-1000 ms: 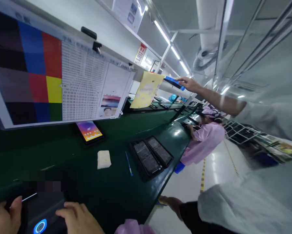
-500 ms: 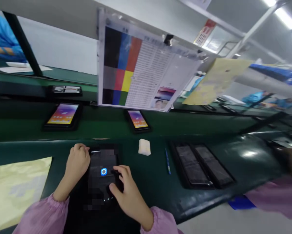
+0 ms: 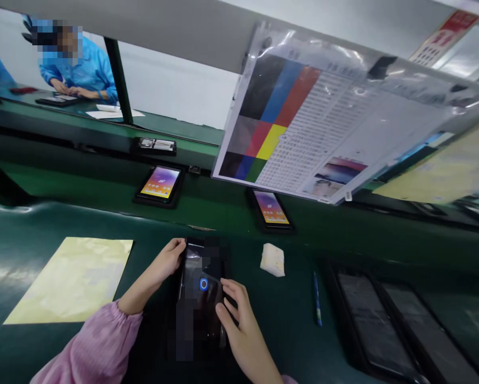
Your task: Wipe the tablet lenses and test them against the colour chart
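A tablet [image 3: 201,309] with a dark screen and a round blue-and-white icon lies on the dark green table in front of me. My left hand [image 3: 169,260] is closed on its upper left corner, fingers bent round the edge. At the tablet's right edge is my right hand [image 3: 241,325], its fingertips touching or just over the edge. Its thumb is spread away from the bent fingers, beside the lower screen, and nothing shows between them. Blurred patches cover part of the tablet's screen.
A yellow sheet [image 3: 73,280] lies left. A white pad [image 3: 273,260], a blue pen [image 3: 317,298] and two dark devices [image 3: 367,320] lie right. Two lit devices [image 3: 160,182] rest on the ledge behind, under a hanging colour chart [image 3: 287,122]. A person in blue [image 3: 91,66] works beyond.
My view has swung left, so everything sits farther right. My left hand's fingers now reach along the tablet's corner instead of being curled. The right hand stays at the right edge.
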### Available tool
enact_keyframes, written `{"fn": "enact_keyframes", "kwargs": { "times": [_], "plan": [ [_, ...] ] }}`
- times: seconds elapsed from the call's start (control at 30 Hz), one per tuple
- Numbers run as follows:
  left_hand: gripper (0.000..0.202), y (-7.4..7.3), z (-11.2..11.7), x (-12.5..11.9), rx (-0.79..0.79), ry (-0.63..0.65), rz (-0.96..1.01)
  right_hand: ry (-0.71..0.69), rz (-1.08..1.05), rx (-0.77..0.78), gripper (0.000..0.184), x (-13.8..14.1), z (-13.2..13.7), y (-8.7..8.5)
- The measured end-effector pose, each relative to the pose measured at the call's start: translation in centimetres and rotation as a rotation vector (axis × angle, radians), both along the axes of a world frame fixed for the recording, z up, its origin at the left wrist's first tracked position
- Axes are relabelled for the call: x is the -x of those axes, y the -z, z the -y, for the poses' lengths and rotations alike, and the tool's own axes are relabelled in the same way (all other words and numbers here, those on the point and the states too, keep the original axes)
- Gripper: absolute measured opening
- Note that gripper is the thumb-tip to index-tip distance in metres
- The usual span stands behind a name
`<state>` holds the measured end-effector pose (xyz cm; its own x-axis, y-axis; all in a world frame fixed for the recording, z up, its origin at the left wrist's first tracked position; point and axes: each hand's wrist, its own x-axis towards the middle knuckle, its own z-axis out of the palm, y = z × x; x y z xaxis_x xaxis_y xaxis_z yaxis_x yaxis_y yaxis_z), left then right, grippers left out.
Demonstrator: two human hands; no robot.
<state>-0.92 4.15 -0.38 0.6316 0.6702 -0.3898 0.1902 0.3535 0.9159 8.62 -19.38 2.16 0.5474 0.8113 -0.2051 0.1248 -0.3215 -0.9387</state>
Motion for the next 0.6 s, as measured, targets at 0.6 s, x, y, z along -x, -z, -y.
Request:
{"fn": "enact_keyframes", "kwargs": {
  "times": [0.6],
  "plan": [
    [0.077,-3.0,0.6,0.5,-0.001,0.083,0.242,0.343,-0.730,-0.229,0.059,-0.6,-1.3,2.9]
  ]
}}
